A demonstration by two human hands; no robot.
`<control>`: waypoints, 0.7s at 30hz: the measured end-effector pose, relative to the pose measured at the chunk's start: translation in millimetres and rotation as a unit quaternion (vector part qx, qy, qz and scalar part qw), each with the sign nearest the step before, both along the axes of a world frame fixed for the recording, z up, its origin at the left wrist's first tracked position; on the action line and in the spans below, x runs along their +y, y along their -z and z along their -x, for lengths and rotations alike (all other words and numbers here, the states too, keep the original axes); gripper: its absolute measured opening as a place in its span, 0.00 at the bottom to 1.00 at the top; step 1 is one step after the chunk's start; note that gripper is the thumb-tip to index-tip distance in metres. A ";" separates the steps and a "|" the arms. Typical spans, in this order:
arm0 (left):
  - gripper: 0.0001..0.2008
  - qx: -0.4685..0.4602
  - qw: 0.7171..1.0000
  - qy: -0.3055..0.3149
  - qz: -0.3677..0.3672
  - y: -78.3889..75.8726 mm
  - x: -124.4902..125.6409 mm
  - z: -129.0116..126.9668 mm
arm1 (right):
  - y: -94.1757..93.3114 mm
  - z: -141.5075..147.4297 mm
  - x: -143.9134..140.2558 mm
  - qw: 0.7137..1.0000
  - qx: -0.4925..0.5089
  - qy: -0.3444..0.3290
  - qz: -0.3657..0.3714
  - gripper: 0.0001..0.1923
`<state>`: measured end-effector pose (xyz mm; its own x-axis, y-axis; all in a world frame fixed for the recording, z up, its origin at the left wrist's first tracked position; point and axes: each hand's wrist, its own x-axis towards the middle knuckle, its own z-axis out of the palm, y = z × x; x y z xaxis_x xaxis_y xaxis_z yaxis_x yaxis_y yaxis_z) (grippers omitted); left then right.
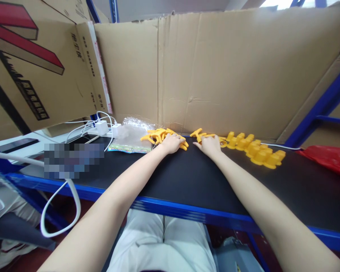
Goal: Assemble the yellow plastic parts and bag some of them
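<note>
A pile of yellow plastic T-shaped pieces (158,133) lies at the back of the black shelf top (187,177). My left hand (172,144) rests on the pile's right side, fingers bent over a yellow piece whose end sticks out beneath them. Just to the right, my right hand (211,146) lies over a smaller group of yellow T-shaped pieces (197,133). Its thumb points left, away from the fingers, which are partly hidden. Beside that hand is a yellow ring-shaped part (223,143). Farther right, several yellow cup-shaped parts (257,152) stand close together.
Clear plastic bags (130,138) lie left of the pile. White chargers with cables (102,127) and a blurred-out patch (73,160) are farther left. A tall cardboard sheet (215,71) closes the back. A red bag (327,158) lies at right; the shelf's blue edge (187,213) runs in front.
</note>
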<state>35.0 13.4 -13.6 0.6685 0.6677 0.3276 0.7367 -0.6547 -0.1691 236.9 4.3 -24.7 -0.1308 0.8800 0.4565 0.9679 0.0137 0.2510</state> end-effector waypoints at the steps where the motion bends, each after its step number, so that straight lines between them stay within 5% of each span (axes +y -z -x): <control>1: 0.17 -0.002 1.000 -0.002 0.003 -0.4 -0.5 -0.5 | 1.3 1.2 -0.2 1.000 0.007 -0.004 -0.004 0.26; 9: 0.18 -0.053 0.994 -0.067 0.066 -6.7 0.8 -15.6 | 0.7 1.8 -2.7 0.999 0.024 -0.028 -0.004 0.26; 17: 0.30 -0.227 0.967 -0.091 0.068 -12.4 4.0 -14.1 | -61.5 -17.7 -12.1 0.991 0.129 0.030 -0.005 0.23; 21: 0.25 -0.366 0.924 -0.089 0.069 -23.3 9.1 -6.1 | -67.0 -63.1 -8.5 0.976 0.218 0.027 0.015 0.19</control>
<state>41.1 22.5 9.7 0.1774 0.8149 0.5517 0.7193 -0.4900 0.4924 300.0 -4.1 42.3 0.1160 0.8945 0.4317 0.9822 -0.0386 -0.1838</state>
